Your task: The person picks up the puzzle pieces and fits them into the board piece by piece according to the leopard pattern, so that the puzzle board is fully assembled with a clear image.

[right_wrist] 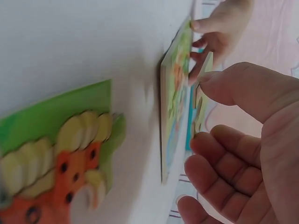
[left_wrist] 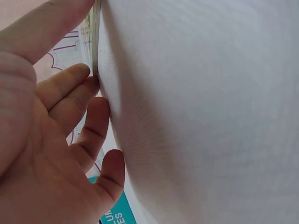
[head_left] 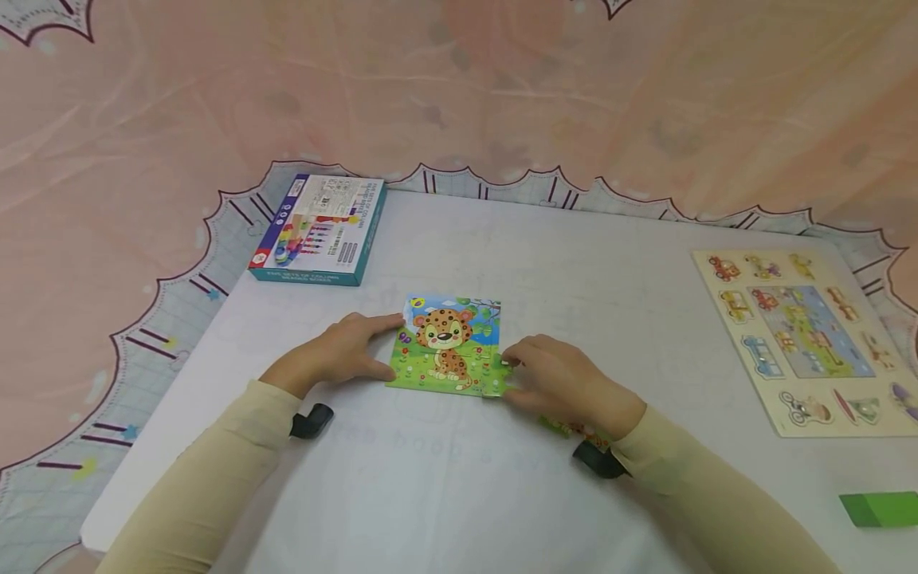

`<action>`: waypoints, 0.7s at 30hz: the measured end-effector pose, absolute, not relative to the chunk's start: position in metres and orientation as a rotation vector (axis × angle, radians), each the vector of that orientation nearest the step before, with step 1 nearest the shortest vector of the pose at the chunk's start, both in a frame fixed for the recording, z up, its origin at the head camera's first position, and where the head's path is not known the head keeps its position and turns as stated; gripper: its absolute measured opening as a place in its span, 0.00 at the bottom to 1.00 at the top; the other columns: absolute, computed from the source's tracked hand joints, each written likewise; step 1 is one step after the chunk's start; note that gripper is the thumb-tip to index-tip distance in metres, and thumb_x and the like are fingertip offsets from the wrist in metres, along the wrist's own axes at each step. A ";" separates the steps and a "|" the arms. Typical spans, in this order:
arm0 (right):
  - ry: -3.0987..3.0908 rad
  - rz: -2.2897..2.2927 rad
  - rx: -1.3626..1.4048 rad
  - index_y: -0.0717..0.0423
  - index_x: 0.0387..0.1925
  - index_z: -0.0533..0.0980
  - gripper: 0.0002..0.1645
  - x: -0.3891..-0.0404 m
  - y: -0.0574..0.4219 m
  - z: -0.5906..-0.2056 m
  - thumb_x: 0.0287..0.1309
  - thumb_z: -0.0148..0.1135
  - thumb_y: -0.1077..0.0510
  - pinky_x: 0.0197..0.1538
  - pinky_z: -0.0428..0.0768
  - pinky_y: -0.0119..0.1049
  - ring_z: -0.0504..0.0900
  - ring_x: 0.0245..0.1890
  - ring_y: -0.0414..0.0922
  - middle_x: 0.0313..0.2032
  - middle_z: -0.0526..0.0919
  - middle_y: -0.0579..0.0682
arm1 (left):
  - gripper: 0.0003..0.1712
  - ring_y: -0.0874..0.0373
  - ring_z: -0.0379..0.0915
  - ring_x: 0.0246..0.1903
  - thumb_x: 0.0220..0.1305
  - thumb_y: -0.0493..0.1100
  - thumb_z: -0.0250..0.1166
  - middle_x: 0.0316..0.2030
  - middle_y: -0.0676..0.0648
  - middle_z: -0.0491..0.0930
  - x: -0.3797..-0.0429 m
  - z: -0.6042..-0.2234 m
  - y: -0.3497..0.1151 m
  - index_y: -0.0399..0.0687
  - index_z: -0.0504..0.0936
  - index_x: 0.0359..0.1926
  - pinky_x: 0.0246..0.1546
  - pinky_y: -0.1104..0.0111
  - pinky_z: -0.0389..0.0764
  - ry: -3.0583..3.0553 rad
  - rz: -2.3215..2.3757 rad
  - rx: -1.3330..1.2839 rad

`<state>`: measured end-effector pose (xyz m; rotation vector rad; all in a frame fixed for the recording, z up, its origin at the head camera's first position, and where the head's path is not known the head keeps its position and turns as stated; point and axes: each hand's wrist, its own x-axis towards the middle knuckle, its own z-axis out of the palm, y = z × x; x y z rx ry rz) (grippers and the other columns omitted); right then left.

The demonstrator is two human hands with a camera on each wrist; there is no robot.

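Note:
A square leopard jigsaw puzzle [head_left: 430, 363] lies on the white table in the head view. My left hand [head_left: 337, 351] rests at its left side, thumb and forefinger spread along the edge. In the left wrist view, those fingers [left_wrist: 70, 88] are bent only slightly. At the puzzle's lower right corner, my right hand [head_left: 559, 379] pinches a puzzle piece [right_wrist: 202, 98] between thumb and fingertips, seen raised and edge-on in the right wrist view. A loose green and orange piece [right_wrist: 65, 154] with cream paws lies below that hand, mostly covered by it in the head view.
A boxed bead set [head_left: 319, 227] lies at the back left. To the right is a wooden peg puzzle board [head_left: 774, 406] with vehicle and animal pictures. A green block [head_left: 882, 509] sits near the right front. Patterned pink cloth [head_left: 459, 96] hangs behind the table.

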<state>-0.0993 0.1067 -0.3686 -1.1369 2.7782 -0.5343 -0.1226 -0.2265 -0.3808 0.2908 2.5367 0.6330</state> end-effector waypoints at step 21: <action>2.695 -0.519 -1.048 0.60 0.52 0.80 0.26 -0.116 0.056 -0.371 0.56 0.70 0.49 0.54 0.78 0.44 0.79 0.53 0.50 0.48 0.84 0.52 | 0.52 0.41 0.61 0.64 0.54 0.53 0.77 0.68 0.37 0.65 -0.123 -0.381 -0.227 0.56 0.62 0.77 0.63 0.41 0.65 2.541 0.637 0.292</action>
